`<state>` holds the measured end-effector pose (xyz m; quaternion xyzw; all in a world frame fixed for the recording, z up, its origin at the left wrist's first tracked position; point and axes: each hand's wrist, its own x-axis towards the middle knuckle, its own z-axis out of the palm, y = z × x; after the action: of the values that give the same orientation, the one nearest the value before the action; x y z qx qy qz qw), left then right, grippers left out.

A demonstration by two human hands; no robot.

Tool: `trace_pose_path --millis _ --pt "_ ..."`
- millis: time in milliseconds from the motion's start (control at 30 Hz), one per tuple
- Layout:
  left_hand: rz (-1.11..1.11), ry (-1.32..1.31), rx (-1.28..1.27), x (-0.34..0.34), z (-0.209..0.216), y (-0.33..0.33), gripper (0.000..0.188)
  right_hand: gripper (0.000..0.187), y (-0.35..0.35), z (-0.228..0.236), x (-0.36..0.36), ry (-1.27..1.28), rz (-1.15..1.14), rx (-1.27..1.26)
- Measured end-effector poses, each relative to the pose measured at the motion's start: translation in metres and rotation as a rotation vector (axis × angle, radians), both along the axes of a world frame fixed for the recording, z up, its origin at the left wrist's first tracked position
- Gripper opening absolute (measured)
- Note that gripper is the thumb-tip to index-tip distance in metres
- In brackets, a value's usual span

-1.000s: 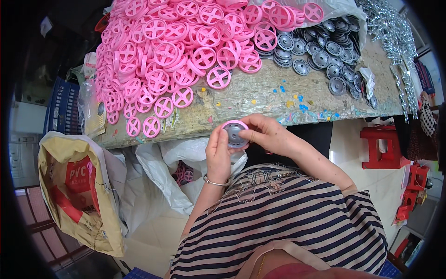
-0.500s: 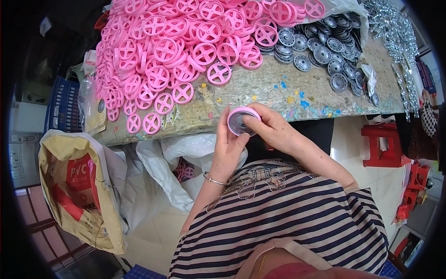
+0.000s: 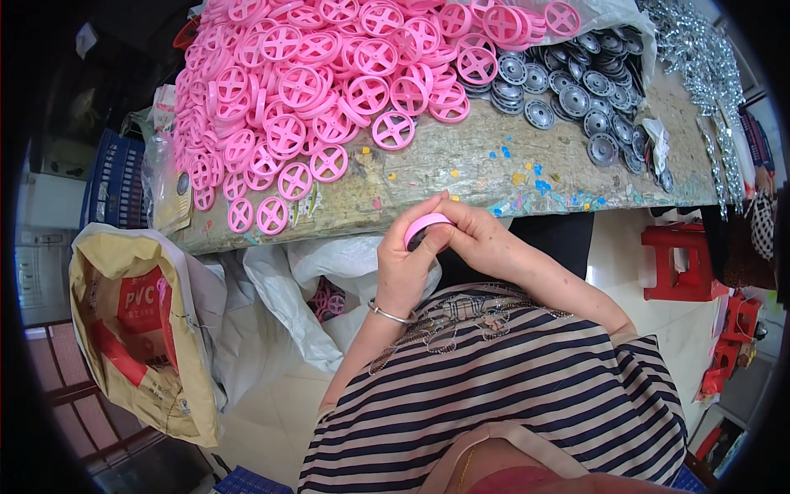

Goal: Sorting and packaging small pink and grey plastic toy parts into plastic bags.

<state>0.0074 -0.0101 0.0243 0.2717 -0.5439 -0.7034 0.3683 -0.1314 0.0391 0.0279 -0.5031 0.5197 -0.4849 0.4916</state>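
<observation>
Between both hands, in front of the table's near edge, is a pink toy wheel point(image 3: 429, 221) with a dark grey disc set inside its rim. My left hand point(image 3: 400, 253) is closed round its left side. My right hand point(image 3: 481, 240) grips it from the right, thumb pressed on the disc; the fingers behind the wheel are partly hidden. Beyond the hands, a large heap of pink spoked wheels point(image 3: 300, 86) covers the table's left and middle. To its right lies a pile of grey discs point(image 3: 573, 100), some spilling from a white sack.
The worn wooden table point(image 3: 428, 169) carries small coloured scraps. Silver tinsel point(image 3: 708, 74) hangs at its right end. An open paper sack point(image 3: 99, 284) stands at lower left, beside a white woven bag point(image 3: 300, 313) with pink wheels inside. A red stool point(image 3: 683, 262) stands at right.
My hands have closed in further round the wheel, and it has tilted so that less of the grey disc shows. The right thumb has moved down toward the left thumb.
</observation>
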Motion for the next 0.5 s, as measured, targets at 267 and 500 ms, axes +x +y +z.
trace_pose_path --millis 267,500 --pt "0.265 -0.182 -0.172 0.056 -0.019 0.005 0.029 0.021 -0.015 -0.012 -0.008 0.203 -0.059 -0.081" --pt "0.635 -0.449 0.013 0.182 -0.080 -0.001 0.031 0.021 -0.094 -0.041 -0.096 0.827 -0.381 -0.325"
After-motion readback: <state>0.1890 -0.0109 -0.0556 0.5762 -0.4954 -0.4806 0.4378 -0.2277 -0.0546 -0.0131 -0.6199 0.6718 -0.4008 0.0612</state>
